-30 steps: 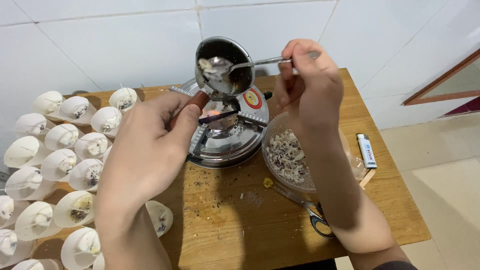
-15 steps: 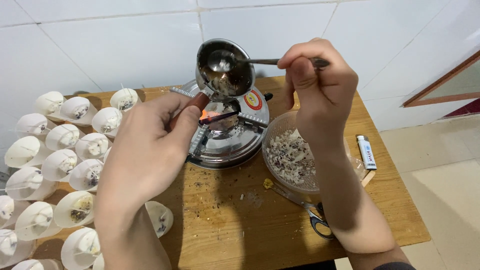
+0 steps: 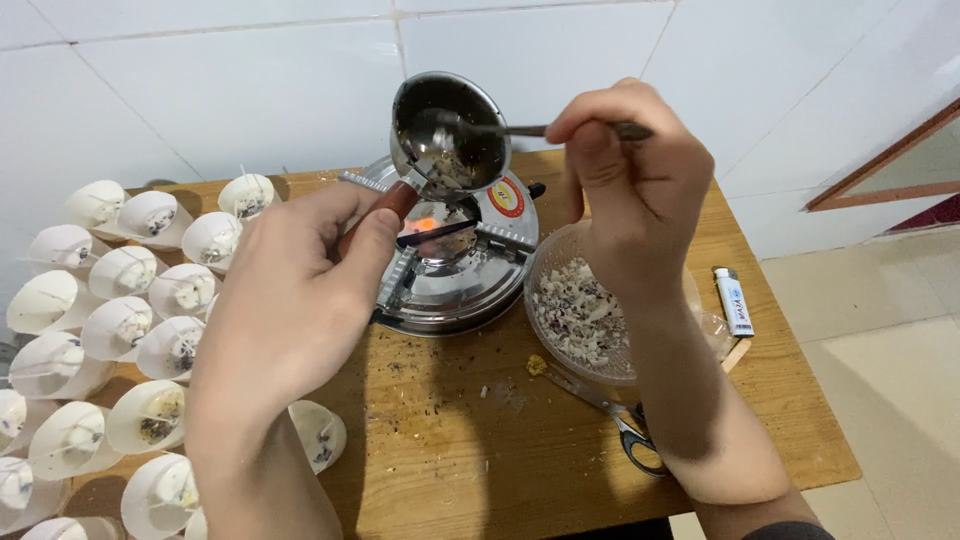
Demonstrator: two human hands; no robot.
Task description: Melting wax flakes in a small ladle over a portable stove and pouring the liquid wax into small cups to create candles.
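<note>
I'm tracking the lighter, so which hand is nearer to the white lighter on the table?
Right. The right hand, gripping the spoon, is above the clear bowl, left of the lighter. The left hand holds the small pan across the burner.

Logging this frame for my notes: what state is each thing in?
Small metal pot: held tilted above the burner by the left hand.
Spoon: in the right hand, bowl inside the pot.
Burner: lit.
Clear bowl: holds chopped bits.
Scissors: lying flat.
White cups: part-filled.
</note>
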